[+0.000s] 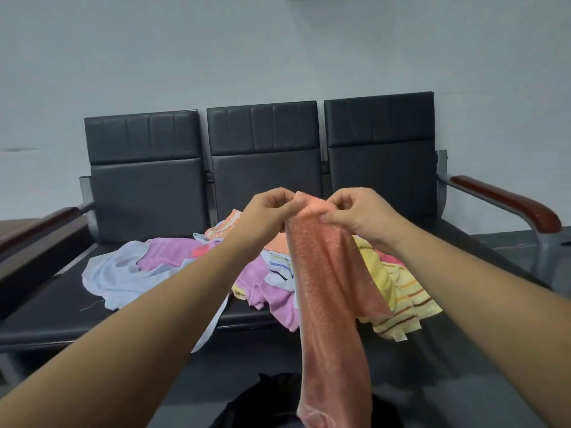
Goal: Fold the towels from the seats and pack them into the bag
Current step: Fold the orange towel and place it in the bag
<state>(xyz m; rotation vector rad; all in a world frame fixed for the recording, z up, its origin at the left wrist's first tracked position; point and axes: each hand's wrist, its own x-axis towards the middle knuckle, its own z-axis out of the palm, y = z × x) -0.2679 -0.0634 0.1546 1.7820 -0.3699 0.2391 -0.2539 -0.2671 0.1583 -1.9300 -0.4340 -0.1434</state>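
A salmon-pink towel (330,304) hangs lengthwise in front of the seats. My left hand (265,211) and my right hand (355,211) pinch its top edge side by side, close together. Behind it, loose towels lie heaped on the black seats (55,316): a pale blue towel (117,273), a purple towel (272,291), a yellow striped towel (401,298) and an orange one (225,225). A black bag (265,400) sits on the floor at the bottom, partly hidden by the hanging towel.
The three-seat black bench stands against a pale wall, with a brown padded armrest (509,202) on the right and another armrest (40,220) on the left. The right seat (457,239) is mostly bare.
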